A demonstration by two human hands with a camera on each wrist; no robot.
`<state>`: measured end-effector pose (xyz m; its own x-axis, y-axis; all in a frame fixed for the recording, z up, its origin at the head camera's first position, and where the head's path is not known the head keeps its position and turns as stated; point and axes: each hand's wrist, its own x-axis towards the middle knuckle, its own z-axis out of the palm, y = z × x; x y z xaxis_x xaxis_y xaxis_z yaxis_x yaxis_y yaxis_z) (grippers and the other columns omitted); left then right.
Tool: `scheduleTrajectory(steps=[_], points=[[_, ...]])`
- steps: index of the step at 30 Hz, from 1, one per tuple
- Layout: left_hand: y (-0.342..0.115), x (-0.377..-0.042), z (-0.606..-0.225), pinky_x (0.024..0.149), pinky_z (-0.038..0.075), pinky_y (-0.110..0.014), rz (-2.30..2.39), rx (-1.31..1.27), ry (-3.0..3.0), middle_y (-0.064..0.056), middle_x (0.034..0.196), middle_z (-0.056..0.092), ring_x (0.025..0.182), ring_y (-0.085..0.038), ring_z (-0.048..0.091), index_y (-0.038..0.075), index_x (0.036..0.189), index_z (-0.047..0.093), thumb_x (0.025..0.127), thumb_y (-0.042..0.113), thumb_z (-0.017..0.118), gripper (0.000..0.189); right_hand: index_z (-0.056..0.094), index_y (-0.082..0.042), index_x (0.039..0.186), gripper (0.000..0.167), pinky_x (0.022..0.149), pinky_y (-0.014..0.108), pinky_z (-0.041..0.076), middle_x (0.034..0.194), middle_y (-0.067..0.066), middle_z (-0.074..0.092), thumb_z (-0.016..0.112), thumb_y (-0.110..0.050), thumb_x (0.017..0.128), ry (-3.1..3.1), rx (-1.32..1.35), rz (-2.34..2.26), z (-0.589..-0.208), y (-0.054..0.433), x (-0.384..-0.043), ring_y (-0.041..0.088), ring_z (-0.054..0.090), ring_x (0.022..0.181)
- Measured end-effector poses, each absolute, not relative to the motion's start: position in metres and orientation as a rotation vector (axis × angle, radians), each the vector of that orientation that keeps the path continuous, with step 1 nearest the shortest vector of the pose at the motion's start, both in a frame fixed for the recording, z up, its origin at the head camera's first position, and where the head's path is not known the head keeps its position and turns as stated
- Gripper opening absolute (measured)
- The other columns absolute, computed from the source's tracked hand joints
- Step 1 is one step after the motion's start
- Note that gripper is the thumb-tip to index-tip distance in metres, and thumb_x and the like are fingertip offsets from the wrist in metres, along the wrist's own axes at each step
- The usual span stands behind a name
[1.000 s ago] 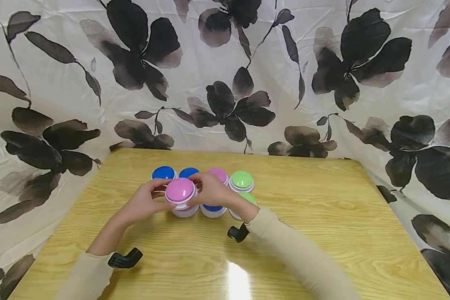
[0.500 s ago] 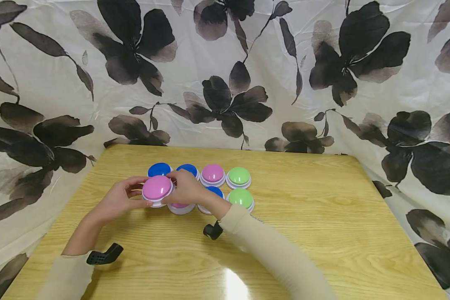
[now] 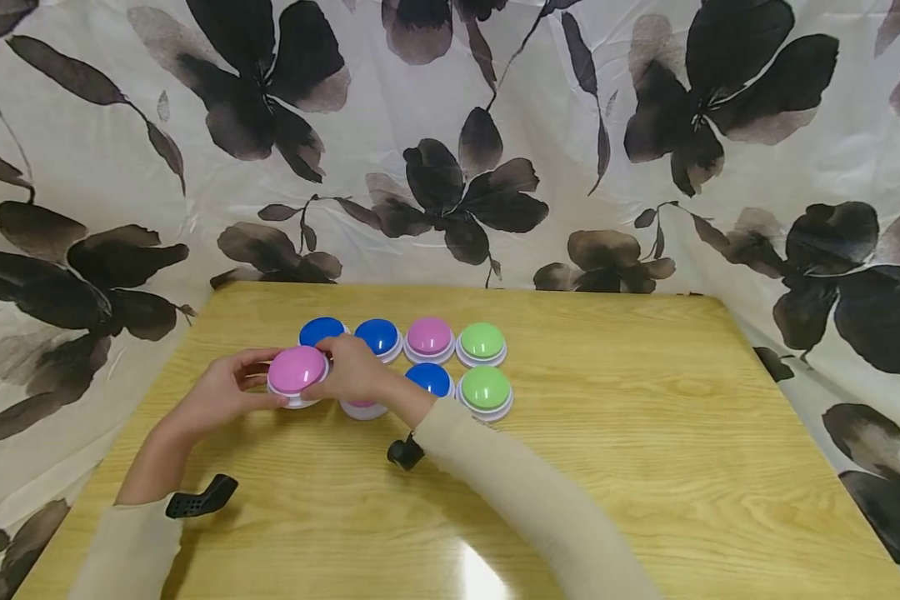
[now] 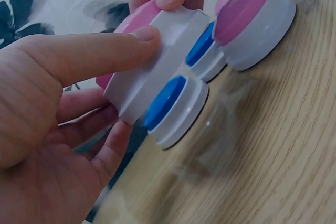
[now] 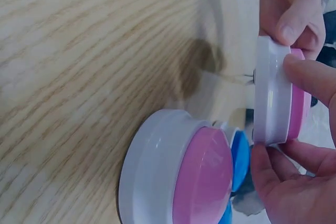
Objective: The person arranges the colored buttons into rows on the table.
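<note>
Both hands hold a pink buzzer button (image 3: 297,370), a glossy dome on a white base. In the left wrist view it is raised above the table, tilted on edge to that camera. My left hand (image 3: 221,390) grips its left side, thumb along the white base (image 4: 168,40) and fingers beneath. From the right, my right hand (image 3: 356,368) pinches the other side between thumb and fingers. Behind it a blue buzzer (image 3: 321,331) is partly covered. A second pink buzzer (image 5: 205,177) stands on the table below my right hand, mostly hidden by it in the head view.
More buzzers stand in two rows on the wooden table (image 3: 645,433): blue (image 3: 377,336), pink (image 3: 430,337) and green (image 3: 482,342) behind, blue (image 3: 429,380) and green (image 3: 485,389) in front. A floral cloth (image 3: 450,100) hangs behind the table.
Both hands have carried the pink buzzer left, from over the front-row pink one to the left end of that row. The front-row blue and green buzzers are less covered by the right arm.
</note>
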<state>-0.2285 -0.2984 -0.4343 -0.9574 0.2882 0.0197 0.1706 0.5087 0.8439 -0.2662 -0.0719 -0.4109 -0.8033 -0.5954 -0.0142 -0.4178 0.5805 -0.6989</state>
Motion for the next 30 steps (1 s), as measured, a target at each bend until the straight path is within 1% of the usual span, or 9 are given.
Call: scheduleTrajectory(steps=[2,5,10,13,19,23,26,30], points=[[-0.302,-0.228,-0.436,0.088,0.049,-0.022,1.451,0.398,2.616,-0.019,0.136,0.050,0.114,-0.029,0.055,-0.001,0.140,0.046,0.079,0.016,0.082,0.073,0.056,-0.006,0.133,0.069,0.076,0.014,0.046,0.112,-0.002,0.064,0.084,-0.034,0.077,2.560,-0.843,-1.035,-0.412,-0.075,-0.267,0.004,0.055,0.095],[-0.305,-0.229,-0.437,0.086,0.049,-0.020,1.464,0.402,2.606,-0.020,0.135,0.051,0.113,-0.029,0.055,-0.001,0.139,0.047,0.079,0.016,0.082,0.072,0.059,-0.007,0.130,0.066,0.075,0.014,0.046,0.108,-0.003,0.065,0.084,-0.034,0.076,2.568,-0.838,-1.038,-0.414,-0.078,-0.270,0.004,0.055,0.092],[-0.305,-0.232,-0.437,0.085,0.050,-0.021,1.457,0.373,2.578,-0.022,0.135,0.050,0.115,-0.038,0.054,-0.003,0.138,0.046,0.079,0.017,0.083,0.073,0.061,-0.008,0.128,0.067,0.076,0.017,0.047,0.108,-0.003,0.065,0.085,-0.036,0.074,2.567,-0.788,-1.037,-0.418,-0.081,-0.276,0.005,0.055,0.093],[-0.305,-0.234,-0.439,0.086,0.050,-0.021,1.440,0.355,2.574,-0.024,0.136,0.049,0.116,-0.041,0.053,-0.003,0.139,0.045,0.079,0.018,0.083,0.074,0.060,-0.008,0.130,0.068,0.079,0.018,0.048,0.111,-0.003,0.065,0.085,-0.037,0.074,2.556,-0.761,-1.033,-0.421,-0.081,-0.278,0.006,0.055,0.095],[-0.299,-0.242,-0.450,0.087,0.051,-0.024,1.456,0.355,2.549,-0.024,0.137,0.049,0.116,-0.040,0.054,-0.003,0.140,0.045,0.078,0.019,0.083,0.076,0.062,-0.008,0.127,0.066,0.078,0.020,0.049,0.109,-0.002,0.066,0.086,-0.036,0.072,2.566,-0.746,-1.023,-0.426,-0.074,-0.284,0.007,0.056,0.094],[-0.298,-0.243,-0.454,0.088,0.051,-0.026,1.448,0.347,2.553,-0.023,0.136,0.050,0.116,-0.039,0.055,-0.003,0.139,0.046,0.077,0.018,0.084,0.076,0.062,-0.008,0.128,0.068,0.077,0.019,0.049,0.111,-0.002,0.066,0.086,-0.038,0.072,2.583,-0.758,-0.975,-0.429,-0.073,-0.285,0.006,0.057,0.095],[-0.298,-0.242,-0.458,0.089,0.050,-0.025,1.432,0.338,2.559,-0.023,0.135,0.051,0.115,-0.038,0.056,-0.003,0.139,0.046,0.077,0.018,0.084,0.075,0.061,-0.010,0.130,0.071,0.078,0.020,0.049,0.115,-0.002,0.066,0.086,-0.041,0.072,2.594,-0.749,-0.930,-0.432,-0.075,-0.285,0.007,0.057,0.098],[-0.299,-0.239,-0.461,0.087,0.050,-0.023,1.432,0.326,2.551,-0.023,0.134,0.051,0.113,-0.037,0.056,-0.004,0.138,0.046,0.078,0.019,0.083,0.074,0.061,-0.012,0.131,0.072,0.078,0.023,0.050,0.114,-0.003,0.066,0.085,-0.043,0.071,2.599,-0.715,-0.904,-0.436,-0.078,-0.285,0.008,0.058,0.099]])
